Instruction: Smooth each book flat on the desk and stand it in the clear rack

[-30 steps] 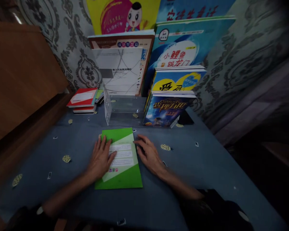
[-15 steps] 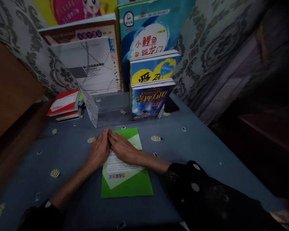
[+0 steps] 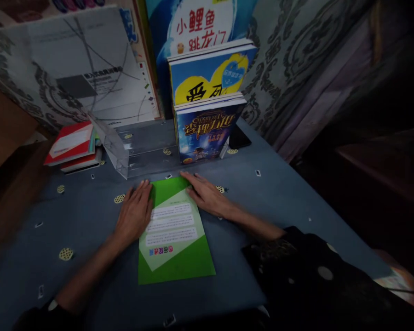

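A thin green booklet [image 3: 174, 239] with white text panels lies flat on the blue-grey tablecloth [image 3: 262, 202] in front of me. My left hand [image 3: 134, 214] rests flat along the booklet's left edge, fingers stretched out. My right hand [image 3: 204, 194] lies flat at the booklet's top right corner, fingers spread. Neither hand holds anything. Just behind the booklet stands a clear plastic book holder [image 3: 131, 149].
Upright books fill the holder's right end: a dark blue one [image 3: 205, 133] in front, a blue-and-yellow one [image 3: 210, 73] behind. A white sheet [image 3: 86, 78] leans at the back. A red book stack [image 3: 72, 145] lies at the left. Patterned wallpaper [image 3: 290, 55] stands behind.
My hands met at the booklet's top middle half a second ago, then slid apart to its left edge and top right corner. The view has moved closer and lower.
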Motion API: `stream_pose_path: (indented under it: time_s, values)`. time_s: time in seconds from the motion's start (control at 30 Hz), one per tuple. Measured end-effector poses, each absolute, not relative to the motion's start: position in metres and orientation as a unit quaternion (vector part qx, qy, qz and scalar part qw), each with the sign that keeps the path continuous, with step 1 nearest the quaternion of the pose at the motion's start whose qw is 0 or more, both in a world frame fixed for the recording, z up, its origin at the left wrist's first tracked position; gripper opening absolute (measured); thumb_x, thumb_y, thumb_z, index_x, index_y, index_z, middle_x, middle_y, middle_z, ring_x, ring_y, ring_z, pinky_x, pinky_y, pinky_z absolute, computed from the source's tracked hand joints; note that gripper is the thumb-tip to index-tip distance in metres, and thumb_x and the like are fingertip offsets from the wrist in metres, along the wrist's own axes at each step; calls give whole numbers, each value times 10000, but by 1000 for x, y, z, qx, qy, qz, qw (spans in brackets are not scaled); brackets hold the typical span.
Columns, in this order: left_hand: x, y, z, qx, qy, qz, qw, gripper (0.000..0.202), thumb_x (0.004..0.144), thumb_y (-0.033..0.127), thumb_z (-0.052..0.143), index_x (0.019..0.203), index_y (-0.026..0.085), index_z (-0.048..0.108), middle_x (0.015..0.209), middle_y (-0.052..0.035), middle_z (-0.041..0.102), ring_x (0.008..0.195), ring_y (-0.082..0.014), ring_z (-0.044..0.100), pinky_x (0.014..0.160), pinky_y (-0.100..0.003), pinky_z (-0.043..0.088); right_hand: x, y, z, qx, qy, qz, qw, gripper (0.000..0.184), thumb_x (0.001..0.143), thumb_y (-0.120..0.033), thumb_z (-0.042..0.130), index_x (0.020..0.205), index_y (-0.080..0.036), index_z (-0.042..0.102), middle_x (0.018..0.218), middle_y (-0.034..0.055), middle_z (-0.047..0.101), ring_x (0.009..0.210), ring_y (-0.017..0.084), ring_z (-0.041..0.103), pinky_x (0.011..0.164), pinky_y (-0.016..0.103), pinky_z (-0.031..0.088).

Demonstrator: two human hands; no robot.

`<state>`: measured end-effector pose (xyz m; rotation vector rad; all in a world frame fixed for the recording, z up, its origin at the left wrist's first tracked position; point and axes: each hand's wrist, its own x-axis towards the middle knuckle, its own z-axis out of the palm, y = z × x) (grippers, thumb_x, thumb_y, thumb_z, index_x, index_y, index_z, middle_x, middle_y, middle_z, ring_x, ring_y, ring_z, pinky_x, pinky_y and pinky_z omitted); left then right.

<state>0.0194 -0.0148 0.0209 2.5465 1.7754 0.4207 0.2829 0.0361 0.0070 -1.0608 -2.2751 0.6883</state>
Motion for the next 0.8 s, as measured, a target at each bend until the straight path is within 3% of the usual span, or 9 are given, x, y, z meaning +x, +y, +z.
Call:
stream_pose_path:
  time_s: [0.17,0.33,0.5,0.8]
  values:
    - [26,-2,28,863,498,77,46,546,1052,401,260,1496,109,385,1588,-148,385,1497,-265,318,1235,-505,247,291,45,11,-361,-822,327,296,532,1035,-336,341,1543,-180,319,1499,130,523,1397,237,480,1146,506,413]
    - [41,18,34,908,404,32,105,597,1058,486,237,1567,177,279,1647,-88,263,1538,-233,194,1262,-471,157,295,52,10,-352,-804,362,315,530,1046,-453,345,1525,-227,366,1547,104,471,1401,242,472,1144,484,410]
    - [57,27,39,937,320,-1,140,639,1053,528,232,1585,175,229,1661,-90,212,1549,-235,142,1265,-480,76,294,56,9,-359,-806,345,320,547,1044,-513,331,1479,-202,443,1517,101,507,1393,244,477,1166,483,375]
    - [68,4,40,954,238,-7,184,584,1047,521,296,1558,239,321,1619,-51,349,1522,-239,253,1267,-502,53,291,44,9,-352,-874,238,237,528,1032,-456,391,1389,-96,536,1588,170,381,1466,307,360,1191,507,329]
